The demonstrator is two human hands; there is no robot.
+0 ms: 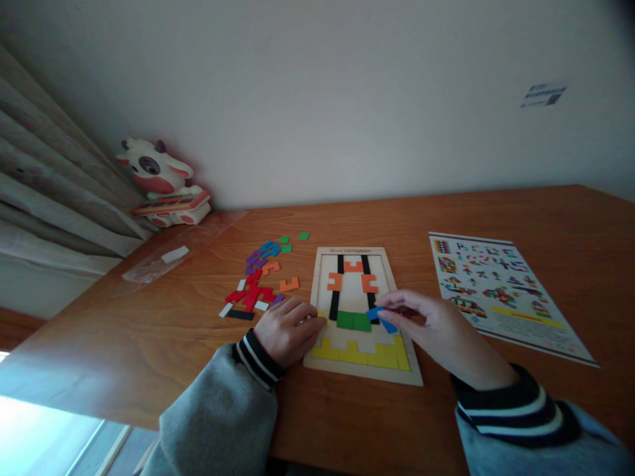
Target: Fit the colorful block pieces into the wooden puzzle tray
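Note:
Over the right side of the wooden puzzle board (352, 378), my right hand (421, 317) pinches a blue puzzle piece (389, 326) between thumb and fingers. My left hand (292, 329) rests at the board's left edge, its fingers curled; what they hold, if anything, is hidden. A bit of yellow shows by its fingertips. Inside the frame, yellow pieces (377, 357) line the bottom, and green pieces (354, 321) sit side by side above them. Black strips (334, 306) stand in two columns, with orange pieces (353, 266) among them.
Loose red pieces (251, 294), with purple, blue, green, orange, white and black ones, lie left of the board. A printed pattern sheet (496, 291) lies to the right. Clear plastic wrapping (149, 268) and a cow-shaped toy keyboard (166, 182) are at the far left, by the curtain (54, 172).

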